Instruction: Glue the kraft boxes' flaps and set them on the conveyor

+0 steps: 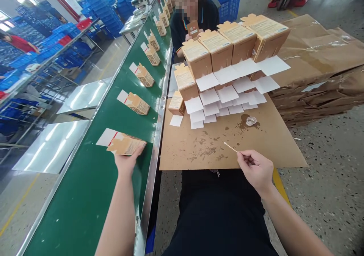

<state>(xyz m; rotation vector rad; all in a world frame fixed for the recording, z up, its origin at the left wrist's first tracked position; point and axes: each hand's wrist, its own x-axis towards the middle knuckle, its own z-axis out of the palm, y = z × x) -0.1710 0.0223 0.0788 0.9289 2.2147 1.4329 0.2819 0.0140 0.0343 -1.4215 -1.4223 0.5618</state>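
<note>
My left hand (pixel 126 161) is closed around the near end of a small brown carton (pixel 125 144) over the green conveyor belt (pixel 93 180). The carton has a white flap with a red strip standing out at its far left; most of my fingers are hidden beneath it. In my right hand (pixel 256 169) a cotton swab (pixel 230 147) is pinched between thumb and fingers, its white tip pointing left over the cardboard sheet (pixel 273 150). A small clear round dish (pixel 251 121) sits on a wet patch of that sheet. Dark wet smears mark the cardboard near the swab.
Stacked brown cartons (pixel 199 59) with white flaps rise at the sheet's back. More cartons (pixel 138 102) stand in a row along the belt. A metal rail (pixel 156 150) edges the belt. Across the stack sits a co-worker (pixel 182 28) holding a carton. Flattened cardboard (pixel 318 66) lies right.
</note>
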